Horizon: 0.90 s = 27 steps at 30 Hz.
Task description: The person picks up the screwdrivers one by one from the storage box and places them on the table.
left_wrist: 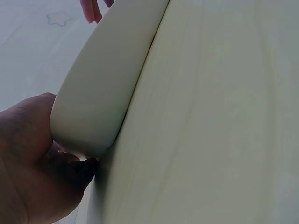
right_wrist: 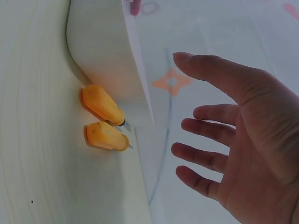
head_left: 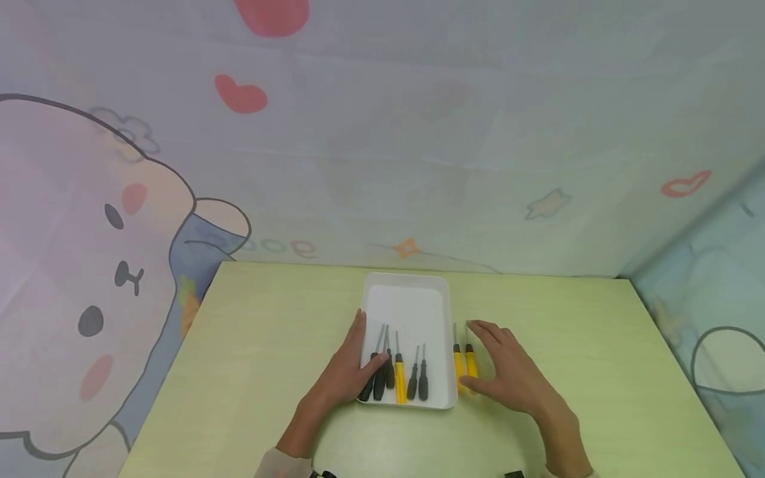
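Note:
A white tray (head_left: 406,299) lies on the table with several black-handled screwdrivers (head_left: 423,385) and one yellow-handled screwdriver (head_left: 400,382) in its near half, tips pointing away. My left hand (head_left: 343,375) holds the tray's left side, fingers along the outer wall and thumb over the rim above the black handles. Just outside the right wall lie two more yellow screwdrivers, an inner one (head_left: 457,362) and an outer one (head_left: 471,362). Over these hovers my right hand (head_left: 510,372), fingers spread and relaxed. The right wrist view shows it apart from the yellow handles (right_wrist: 106,136).
The pale yellow-green table (head_left: 281,312) extends to both sides of the tray. Behind it hangs a printed cloth backdrop (head_left: 418,133) with hearts and a cartoon animal, meeting the table's back edge. Another cloth (head_left: 717,299) hangs beyond the right edge.

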### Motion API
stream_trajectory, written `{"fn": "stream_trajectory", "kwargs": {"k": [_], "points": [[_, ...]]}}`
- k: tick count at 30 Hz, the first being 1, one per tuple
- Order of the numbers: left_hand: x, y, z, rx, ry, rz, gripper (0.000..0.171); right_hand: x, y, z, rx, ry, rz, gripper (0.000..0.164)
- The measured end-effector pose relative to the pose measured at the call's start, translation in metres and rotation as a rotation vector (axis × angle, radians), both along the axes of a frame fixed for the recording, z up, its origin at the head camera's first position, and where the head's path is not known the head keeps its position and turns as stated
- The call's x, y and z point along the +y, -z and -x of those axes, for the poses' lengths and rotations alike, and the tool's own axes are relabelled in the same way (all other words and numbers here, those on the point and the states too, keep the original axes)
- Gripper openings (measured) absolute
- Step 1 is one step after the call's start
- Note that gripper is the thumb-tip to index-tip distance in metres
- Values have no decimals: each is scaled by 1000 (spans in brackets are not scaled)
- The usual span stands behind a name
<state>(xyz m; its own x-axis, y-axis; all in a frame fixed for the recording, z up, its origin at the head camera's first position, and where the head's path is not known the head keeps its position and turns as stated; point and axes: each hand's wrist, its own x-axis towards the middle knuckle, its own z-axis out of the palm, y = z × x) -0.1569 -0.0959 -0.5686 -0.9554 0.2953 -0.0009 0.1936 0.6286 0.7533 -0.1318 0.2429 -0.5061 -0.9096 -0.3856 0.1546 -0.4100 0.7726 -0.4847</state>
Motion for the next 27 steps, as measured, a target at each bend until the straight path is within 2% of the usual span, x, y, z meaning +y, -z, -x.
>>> {"fn": "stream_trajectory", "kwargs": {"k": [13,27], "points": [[1,-2,-2,1,-14,2,94,-13,1,-1,16,-17,9,95],[3,-3,-1,4,-16,13,94,-24,2,-1,-21,4,-8,94]]}}
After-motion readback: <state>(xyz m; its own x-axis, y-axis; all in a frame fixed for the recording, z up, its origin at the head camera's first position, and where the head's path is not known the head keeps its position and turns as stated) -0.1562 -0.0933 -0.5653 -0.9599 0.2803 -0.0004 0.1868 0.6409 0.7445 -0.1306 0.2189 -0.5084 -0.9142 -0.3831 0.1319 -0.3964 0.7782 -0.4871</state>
